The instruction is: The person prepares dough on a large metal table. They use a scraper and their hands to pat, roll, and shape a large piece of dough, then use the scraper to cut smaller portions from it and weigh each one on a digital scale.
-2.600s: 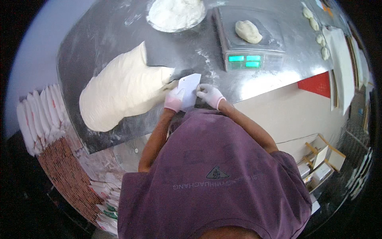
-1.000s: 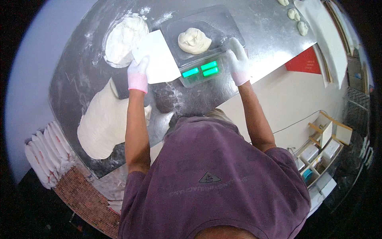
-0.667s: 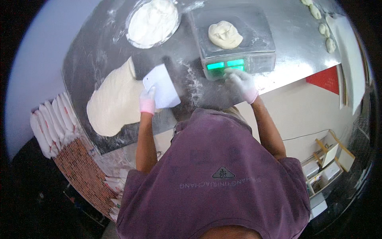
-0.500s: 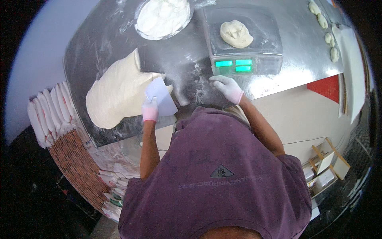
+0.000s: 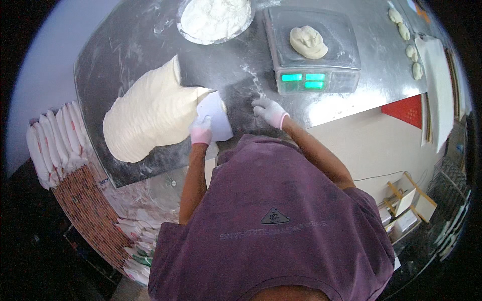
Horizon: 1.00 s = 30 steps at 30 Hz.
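My left hand (image 5: pixel 201 131), in a white glove with a pink cuff, is closed on a pale flat dough scraper (image 5: pixel 218 119). The scraper stands at the right end of a large slab of dough (image 5: pixel 148 110), touching it and covering part of that end. My right hand (image 5: pixel 272 113), gloved the same way, hovers by the table's near edge, below the scale. Its fingers are loosely bent and slightly apart, with nothing seen in them. On the digital scale (image 5: pixel 341 47) rests a rounded lump of dough (image 5: pixel 308 42).
A round container of white flour (image 5: pixel 216 20) stands at the back of the dark, flour-dusted table (image 5: pixel 120 65). Several small dough pieces (image 5: pixel 403 31) line the far right. White sacks (image 5: pixel 57 138) are stacked beyond the left edge, and a wooden-framed rack (image 5: pixel 409 205) stands at lower right.
My right hand has drawn left and slightly down, away from the scale, its fingers curling in more. The left hand and scraper stay against the dough's end. The view has shifted slightly.
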{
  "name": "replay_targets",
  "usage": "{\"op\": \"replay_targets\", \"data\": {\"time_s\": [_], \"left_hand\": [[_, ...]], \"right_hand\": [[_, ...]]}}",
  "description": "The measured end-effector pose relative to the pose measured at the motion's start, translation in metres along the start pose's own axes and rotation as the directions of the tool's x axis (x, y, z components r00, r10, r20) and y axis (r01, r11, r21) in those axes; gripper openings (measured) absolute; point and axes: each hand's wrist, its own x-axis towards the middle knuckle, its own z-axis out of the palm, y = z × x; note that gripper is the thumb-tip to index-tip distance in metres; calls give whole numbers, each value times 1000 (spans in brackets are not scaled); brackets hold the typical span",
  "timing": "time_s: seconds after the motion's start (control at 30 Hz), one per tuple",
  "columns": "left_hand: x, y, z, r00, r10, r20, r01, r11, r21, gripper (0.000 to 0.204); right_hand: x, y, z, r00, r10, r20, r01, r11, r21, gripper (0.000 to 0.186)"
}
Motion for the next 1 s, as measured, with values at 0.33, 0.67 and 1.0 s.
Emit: {"op": "replay_targets", "data": {"time_s": [0.33,0.67,1.0], "left_hand": [[1,92,-1,934,356,45,-350,931,-103,26],[20,94,7,993,121,5,-107,893,-438,26],[49,135,-30,999,40,-6,-39,915,-401,30]], "right_hand": [[-4,-49,-42,960,5,-281,64,970,236,21],[-4,-67,-160,712,-573,-406,96,652,-752,43],[-50,5,-168,541,-227,-810,282,956,-80,51]]}}
